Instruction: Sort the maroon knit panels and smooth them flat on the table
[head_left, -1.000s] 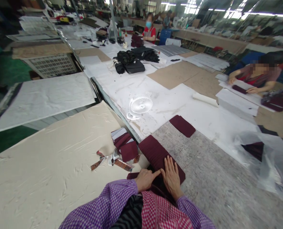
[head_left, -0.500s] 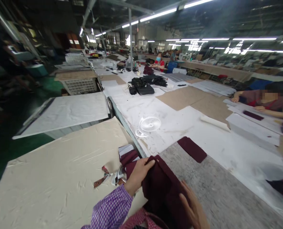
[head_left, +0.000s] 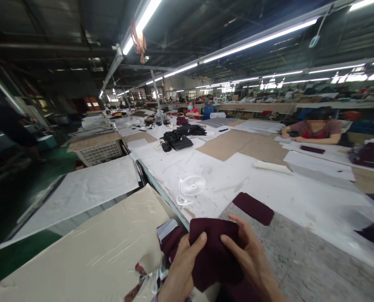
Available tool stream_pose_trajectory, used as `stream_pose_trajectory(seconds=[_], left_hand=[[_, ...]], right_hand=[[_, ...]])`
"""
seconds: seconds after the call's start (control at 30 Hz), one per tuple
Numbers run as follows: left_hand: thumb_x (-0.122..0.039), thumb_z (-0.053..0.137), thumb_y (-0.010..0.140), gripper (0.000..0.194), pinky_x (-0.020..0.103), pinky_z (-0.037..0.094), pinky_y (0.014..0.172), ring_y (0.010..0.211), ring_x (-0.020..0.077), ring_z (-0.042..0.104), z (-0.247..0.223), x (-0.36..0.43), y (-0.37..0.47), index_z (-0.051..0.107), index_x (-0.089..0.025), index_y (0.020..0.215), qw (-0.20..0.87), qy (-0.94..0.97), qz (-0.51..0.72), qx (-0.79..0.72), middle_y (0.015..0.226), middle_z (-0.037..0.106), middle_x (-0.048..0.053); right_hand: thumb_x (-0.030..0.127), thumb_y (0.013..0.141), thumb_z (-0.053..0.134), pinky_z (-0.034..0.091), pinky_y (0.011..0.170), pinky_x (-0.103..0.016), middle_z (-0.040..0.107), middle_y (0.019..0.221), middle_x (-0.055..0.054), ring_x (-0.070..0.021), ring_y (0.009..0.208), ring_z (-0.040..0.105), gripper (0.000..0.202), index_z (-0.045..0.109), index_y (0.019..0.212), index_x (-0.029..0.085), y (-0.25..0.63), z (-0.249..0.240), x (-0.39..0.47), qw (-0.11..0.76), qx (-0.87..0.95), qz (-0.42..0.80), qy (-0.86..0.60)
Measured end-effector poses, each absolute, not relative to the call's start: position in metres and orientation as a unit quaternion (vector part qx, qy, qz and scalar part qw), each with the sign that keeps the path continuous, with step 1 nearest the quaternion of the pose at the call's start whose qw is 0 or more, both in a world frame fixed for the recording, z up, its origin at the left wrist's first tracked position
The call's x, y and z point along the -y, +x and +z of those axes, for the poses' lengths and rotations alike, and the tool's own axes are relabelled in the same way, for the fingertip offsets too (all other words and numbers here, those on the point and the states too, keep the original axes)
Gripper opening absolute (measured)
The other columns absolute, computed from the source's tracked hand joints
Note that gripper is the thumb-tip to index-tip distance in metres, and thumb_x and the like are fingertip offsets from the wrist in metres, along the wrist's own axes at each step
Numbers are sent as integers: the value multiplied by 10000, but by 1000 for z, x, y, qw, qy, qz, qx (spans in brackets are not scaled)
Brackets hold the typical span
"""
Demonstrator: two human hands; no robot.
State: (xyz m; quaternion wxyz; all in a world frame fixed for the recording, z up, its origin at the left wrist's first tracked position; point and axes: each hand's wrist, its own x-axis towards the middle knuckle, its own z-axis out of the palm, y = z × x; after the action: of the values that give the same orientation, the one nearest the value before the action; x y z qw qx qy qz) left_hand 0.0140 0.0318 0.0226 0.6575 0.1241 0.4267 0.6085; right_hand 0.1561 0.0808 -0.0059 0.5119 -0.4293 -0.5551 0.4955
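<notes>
A dark maroon cloth piece is held up between my two hands, close to my body. My left hand grips its left edge, thumb on the front. On the right side my right hand pinches the same cloth, thumb in front and fingers behind. Just left of my left hand lies a stack of maroon and grey pieces, with patterned strips below it. Another maroon piece rests flat on the table beyond my right hand.
A white fan stands on the long table. Dark folded garments lie farther back. A person leans over the table at the right. A cream-covered surface and a crate are at the left.
The view has tilted up. My right hand has risen from the cloth's lower side to its upper right and now grips it, and the cloth is spread flatter between both hands.
</notes>
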Motion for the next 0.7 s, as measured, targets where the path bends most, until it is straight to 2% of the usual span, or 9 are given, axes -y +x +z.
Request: stream_pose_trajectory(seconds=[0.07, 0.2, 0.27, 0.37, 0.53, 0.7], left_hand=[[-312, 763, 689, 453, 380, 530, 845, 930, 278, 674, 26, -30, 14, 613, -120, 1071, 664, 88, 608, -426, 940, 724, 132], [-336, 713, 744, 491, 433, 495, 914, 965, 301, 666, 37, -28, 10, 585, -104, 1157, 692, 75, 603, -389, 985, 717, 160], [-345, 695, 760, 516, 454, 475, 942, 980, 319, 659, 43, -27, 8, 577, -81, 1188, 706, 98, 599, -366, 985, 715, 177], [-353, 676, 776, 538, 469, 446, 974, 1006, 333, 646, 49, -26, 6, 565, -65, 1217, 712, 135, 596, -345, 984, 714, 188], [-370, 720, 736, 612, 427, 443, 972, 1032, 307, 636, 49, -20, 7, 539, -98, 1252, 690, 138, 597, -385, 1012, 713, 162], [-390, 767, 677, 607, 405, 451, 955, 1011, 301, 643, 46, -16, 10, 597, -91, 1177, 667, 148, 594, -425, 975, 721, 156]], right_hand=[[343, 757, 664, 549, 727, -319, 671, 1003, -50, -199, 833, 642, 486, 551, 1217, 238, 158, 0, -81, 516, 597, 439, -430], [340, 788, 630, 525, 779, -304, 637, 1078, -43, -199, 923, 615, 333, 598, 1110, 260, 166, 18, -80, 459, 693, 384, -402], [351, 786, 637, 513, 796, -305, 631, 1079, -34, -197, 934, 612, 331, 585, 1102, 268, 169, 26, -81, 431, 712, 388, -395], [397, 791, 629, 511, 723, -294, 637, 1028, -25, -183, 846, 621, 337, 559, 1094, 267, 171, 34, -81, 408, 696, 431, -404], [440, 797, 607, 478, 607, -262, 630, 821, 3, -157, 700, 580, 312, 563, 1042, 251, 171, 41, -78, 404, 668, 472, -408], [364, 774, 645, 467, 587, -248, 603, 777, 4, -147, 674, 567, 140, 614, 816, 234, 172, 45, -78, 456, 698, 393, -388]])
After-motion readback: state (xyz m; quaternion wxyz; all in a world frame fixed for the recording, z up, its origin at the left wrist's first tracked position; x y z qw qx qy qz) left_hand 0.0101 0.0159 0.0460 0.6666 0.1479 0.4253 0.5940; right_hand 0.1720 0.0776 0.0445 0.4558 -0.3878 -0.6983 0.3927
